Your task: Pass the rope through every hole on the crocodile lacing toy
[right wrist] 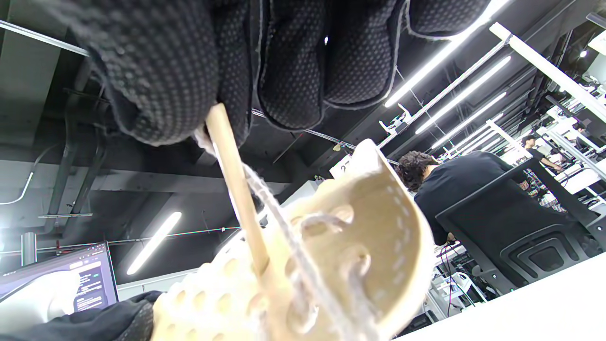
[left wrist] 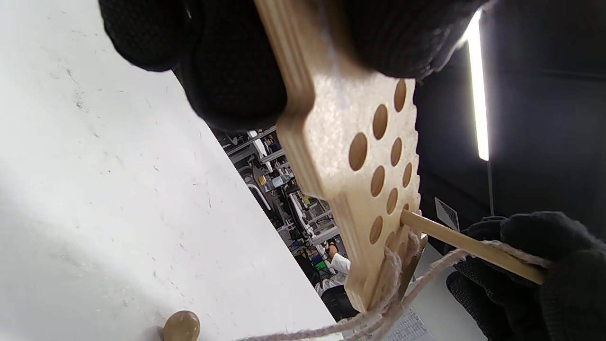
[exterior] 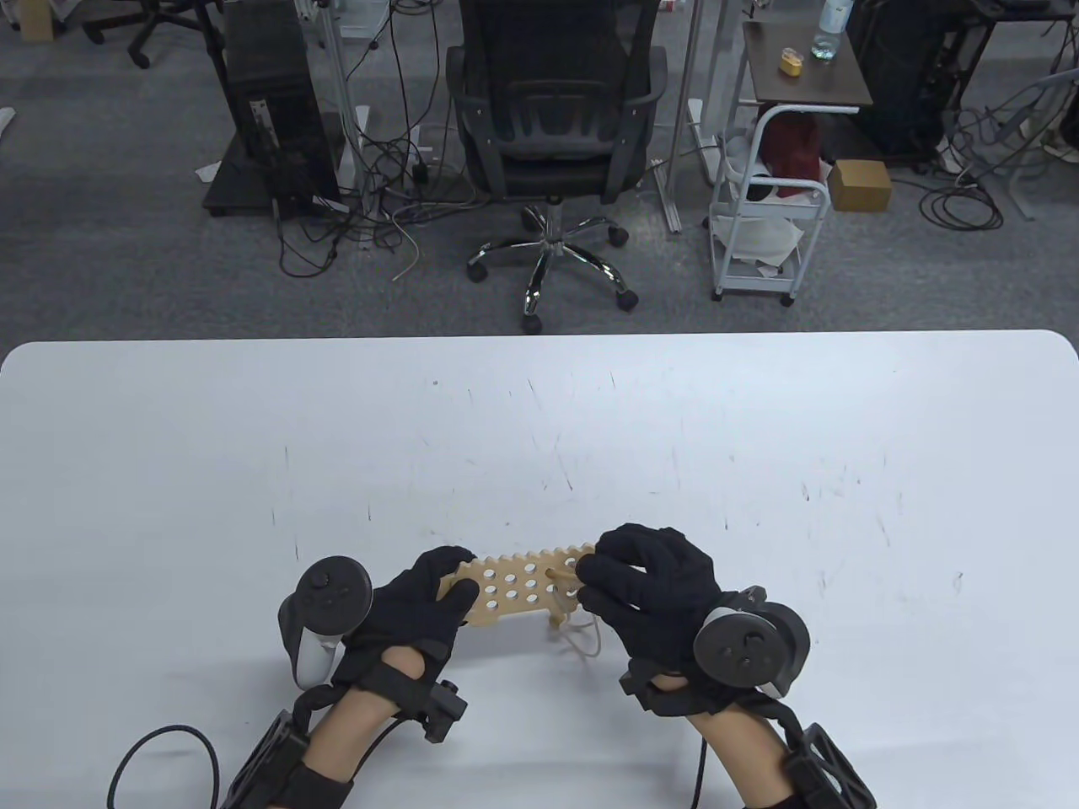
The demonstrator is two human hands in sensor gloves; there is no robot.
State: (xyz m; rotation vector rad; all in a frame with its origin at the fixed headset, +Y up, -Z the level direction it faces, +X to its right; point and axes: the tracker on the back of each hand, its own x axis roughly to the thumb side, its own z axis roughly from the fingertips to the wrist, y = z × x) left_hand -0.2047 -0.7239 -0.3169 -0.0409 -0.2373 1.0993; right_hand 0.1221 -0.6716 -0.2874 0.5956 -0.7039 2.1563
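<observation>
The wooden crocodile lacing board (exterior: pixel 518 586) with several round holes is held just above the white table (exterior: pixel 539 438) near its front edge. My left hand (exterior: pixel 426 594) grips the board's left end; the board also shows in the left wrist view (left wrist: pixel 360 156). My right hand (exterior: pixel 645 581) covers the board's right end and pinches a thin wooden needle (left wrist: pixel 468 244) whose tip sits in a hole. The pale rope (left wrist: pixel 416 284) trails from the needle, loops through holes at the right end (right wrist: pixel 326 265) and hangs below the board (exterior: pixel 582 636). The needle also shows in the right wrist view (right wrist: pixel 234 184).
A small brown wooden knob (left wrist: pixel 181 327) lies on the table under the board. Beyond the table's far edge stand a black office chair (exterior: pixel 556 126), a computer tower (exterior: pixel 270 109) and a white cart (exterior: pixel 763 211).
</observation>
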